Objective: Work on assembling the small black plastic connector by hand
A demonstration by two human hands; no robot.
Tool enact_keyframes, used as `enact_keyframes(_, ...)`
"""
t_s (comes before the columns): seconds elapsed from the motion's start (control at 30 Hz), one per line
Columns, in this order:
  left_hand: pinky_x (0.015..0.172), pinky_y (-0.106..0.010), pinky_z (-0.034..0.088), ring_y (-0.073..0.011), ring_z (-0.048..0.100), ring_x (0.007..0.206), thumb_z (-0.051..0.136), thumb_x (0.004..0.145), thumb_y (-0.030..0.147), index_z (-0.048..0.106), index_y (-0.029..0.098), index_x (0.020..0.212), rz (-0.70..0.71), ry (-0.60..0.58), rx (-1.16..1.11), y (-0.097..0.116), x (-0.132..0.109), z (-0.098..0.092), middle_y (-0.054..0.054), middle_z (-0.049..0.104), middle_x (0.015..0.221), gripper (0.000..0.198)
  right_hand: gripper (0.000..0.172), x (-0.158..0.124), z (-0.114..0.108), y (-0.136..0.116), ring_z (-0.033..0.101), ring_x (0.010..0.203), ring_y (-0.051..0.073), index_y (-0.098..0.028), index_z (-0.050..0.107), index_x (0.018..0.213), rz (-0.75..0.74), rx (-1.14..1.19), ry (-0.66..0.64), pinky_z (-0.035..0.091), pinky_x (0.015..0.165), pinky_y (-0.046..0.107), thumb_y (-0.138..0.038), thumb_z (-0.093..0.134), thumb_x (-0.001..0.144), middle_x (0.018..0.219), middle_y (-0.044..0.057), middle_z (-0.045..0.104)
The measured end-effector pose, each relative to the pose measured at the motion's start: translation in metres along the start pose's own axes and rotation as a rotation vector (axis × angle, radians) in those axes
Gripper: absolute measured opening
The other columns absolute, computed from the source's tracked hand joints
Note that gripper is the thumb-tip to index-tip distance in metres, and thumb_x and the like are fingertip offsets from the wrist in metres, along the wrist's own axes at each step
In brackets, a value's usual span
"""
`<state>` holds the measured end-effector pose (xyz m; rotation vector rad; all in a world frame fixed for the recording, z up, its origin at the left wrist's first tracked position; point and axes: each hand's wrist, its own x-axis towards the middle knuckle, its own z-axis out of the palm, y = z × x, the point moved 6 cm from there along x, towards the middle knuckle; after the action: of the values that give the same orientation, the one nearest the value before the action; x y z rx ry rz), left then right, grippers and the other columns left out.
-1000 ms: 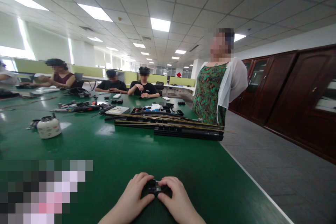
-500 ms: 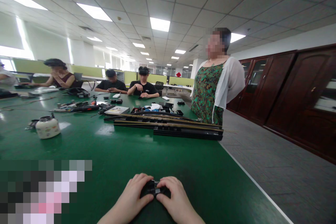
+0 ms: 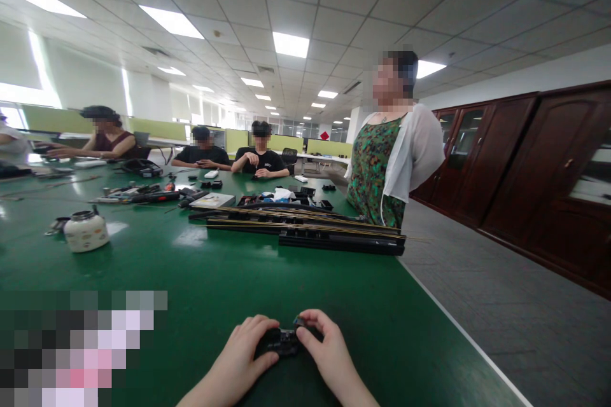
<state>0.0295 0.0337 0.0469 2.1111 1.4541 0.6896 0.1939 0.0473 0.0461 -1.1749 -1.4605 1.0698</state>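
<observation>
On the green table right in front of me lies a black plastic part (image 3: 286, 343) with small recesses. My left hand (image 3: 248, 346) grips its left end between thumb and fingers, covering that side. Just above its right end, my right hand (image 3: 321, 337) pinches a small dark block-shaped piece (image 3: 299, 323) between thumb and forefinger. That piece is raised off the black part, though I cannot tell whether the two still touch at an edge.
Long black rails (image 3: 334, 240) with thin brass-coloured rods lie across the table ahead. A cream jar (image 3: 86, 231) stands at the left, with tools (image 3: 147, 194) farther back. One person (image 3: 382, 159) stands at the table's right edge; several others sit along the far side.
My right hand has lifted up and slightly right with the small dark piece, uncovering more of the black part. The left hand has stayed in place.
</observation>
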Motion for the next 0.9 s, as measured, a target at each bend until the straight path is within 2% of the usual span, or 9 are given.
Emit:
enact_keyframes(0.13, 0.090, -0.034, 0.037, -0.0223, 0.051, 0.103, 0.058, 0.071, 0.024, 0.056, 0.024, 0.110, -0.012, -0.004, -0.002, -0.001, 0.001, 0.000, -0.005, 0.060, 0.111, 0.040, 0.029, 0.005, -0.004, 0.010, 0.063, 0.088, 0.022, -0.016, 0.062, 0.088, 0.012, 0.153, 0.060, 0.047, 0.083, 0.035, -0.033, 0.067, 0.065, 0.088, 0.006, 0.069)
enact_keyframes(0.3, 0.091, -0.034, 0.037, -0.0225, 0.050, 0.104, 0.058, 0.070, 0.026, 0.056, 0.026, 0.110, -0.009, -0.003, 0.013, -0.004, 0.002, 0.002, -0.004, 0.059, 0.112, 0.039, 0.045, 0.010, -0.010, 0.024, 0.061, 0.098, 0.023, -0.017, 0.063, 0.094, 0.066, 0.304, 0.133, 0.045, 0.090, 0.036, -0.042, 0.072, 0.059, 0.098, 0.008, 0.069)
enact_keyframes(0.63, 0.090, -0.034, 0.037, -0.0220, 0.052, 0.102, 0.057, 0.068, 0.023, 0.056, 0.027, 0.109, 0.017, 0.027, 0.010, -0.004, 0.000, 0.002, -0.003, 0.059, 0.110, 0.041, 0.050, 0.008, -0.022, 0.025, 0.061, 0.098, 0.023, -0.017, 0.064, 0.096, 0.154, 0.436, 0.219, 0.042, 0.093, 0.037, -0.046, 0.074, 0.056, 0.098, 0.008, 0.069)
enact_keyframes(0.9, 0.090, -0.034, 0.037, -0.0218, 0.052, 0.102, 0.057, 0.068, 0.023, 0.056, 0.026, 0.109, 0.013, 0.024, 0.008, -0.003, 0.001, 0.001, -0.004, 0.060, 0.109, 0.041, 0.048, 0.009, -0.026, 0.034, 0.062, 0.093, 0.021, -0.018, 0.063, 0.094, 0.208, 0.554, 0.271, 0.046, 0.083, 0.033, -0.045, 0.075, 0.055, 0.095, 0.007, 0.069)
